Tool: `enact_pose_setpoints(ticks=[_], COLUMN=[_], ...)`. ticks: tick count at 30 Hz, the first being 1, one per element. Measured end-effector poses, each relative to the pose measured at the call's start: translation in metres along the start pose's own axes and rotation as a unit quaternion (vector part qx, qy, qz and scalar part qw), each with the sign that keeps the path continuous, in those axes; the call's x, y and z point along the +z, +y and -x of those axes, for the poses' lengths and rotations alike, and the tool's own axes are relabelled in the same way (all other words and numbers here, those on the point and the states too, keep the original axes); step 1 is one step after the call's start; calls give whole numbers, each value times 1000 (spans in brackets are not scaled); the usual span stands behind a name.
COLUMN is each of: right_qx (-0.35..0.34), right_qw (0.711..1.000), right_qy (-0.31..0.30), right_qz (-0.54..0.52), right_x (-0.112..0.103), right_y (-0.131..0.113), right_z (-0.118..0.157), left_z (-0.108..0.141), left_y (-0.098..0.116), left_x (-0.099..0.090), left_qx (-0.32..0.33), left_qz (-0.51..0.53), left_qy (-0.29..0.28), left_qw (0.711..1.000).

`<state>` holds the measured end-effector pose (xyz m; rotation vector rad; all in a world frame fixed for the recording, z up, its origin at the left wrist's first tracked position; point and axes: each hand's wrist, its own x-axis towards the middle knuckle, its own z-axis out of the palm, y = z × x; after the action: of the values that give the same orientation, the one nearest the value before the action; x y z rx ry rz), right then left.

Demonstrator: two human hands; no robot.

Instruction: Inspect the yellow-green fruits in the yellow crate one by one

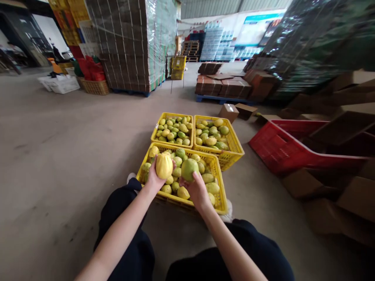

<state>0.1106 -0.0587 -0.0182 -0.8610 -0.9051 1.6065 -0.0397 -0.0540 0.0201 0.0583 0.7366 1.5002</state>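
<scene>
My left hand (pixel 154 180) is wrapped around a ribbed yellow papaya (pixel 164 166), held above the front yellow crate (pixel 220 187). Beside it, my right hand (pixel 199 191) grips a rounder green papaya (pixel 190 169), its thumb along the fruit's lower right side. The two fruits are a small gap apart at about the same height. Below them, more yellow and green papayas (pixel 212 188) fill the front crate, partly hidden by my hands. Directly behind stand a back left crate (pixel 152 137) and a back right crate (pixel 236 145), both holding similar fruit.
A red crate (pixel 281 150) stands to the right among loose cardboard boxes (pixel 322 214). Flattened cartons (pixel 221 86) lie on a blue pallet further back. Tall wrapped stacks (pixel 125 47) rise behind. At the far left is a wicker basket (pixel 95 86) with red bags.
</scene>
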Motion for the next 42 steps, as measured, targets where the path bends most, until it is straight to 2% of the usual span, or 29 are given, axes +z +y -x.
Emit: enact_pose_setpoints(ticks=[2, 6, 12, 17, 22, 28, 31, 34, 39, 42], right_qx=[-12, -29, -24, -26, -46, -76, -73, -50, -75, -74], right_qw=[1000, 999, 997, 994, 975, 962, 960, 967, 967, 972], right_qy=[-10, -29, -2, -65, -135, -132, -130, -101, 40, 101], right_qz=[3, 30, 71, 82, 169, 228, 236, 227, 240, 197], right_x=[2, -3, -11, -6, 2, 5, 5, 4, -2, -2], right_y=[2, 1, 4, -8, -22, -29, -30, -24, -15, -17], right_z=[2, 8, 12, 15, 22, 26, 28, 28, 23, 17], left_z=[-1, 1, 3, 7, 14, 9, 8, 10, 10, 7], left_y=[-3, -10, -9, -1, 4, 3, 3, 5, -2, -14], left_x=[2, 4, 0, 0, -2, -17, -18, -10, 4, 5], left_qx=[11, -6, 9, 52, 93, 145, 151, 111, 6, -31], left_qz=[-11, -49, -69, -92, -128, -189, -190, -167, -127, -100], left_qy=[-18, -36, -63, -52, -15, -81, -89, -71, -53, -24], left_qw=[1000, 998, 996, 993, 987, 968, 966, 977, 990, 994])
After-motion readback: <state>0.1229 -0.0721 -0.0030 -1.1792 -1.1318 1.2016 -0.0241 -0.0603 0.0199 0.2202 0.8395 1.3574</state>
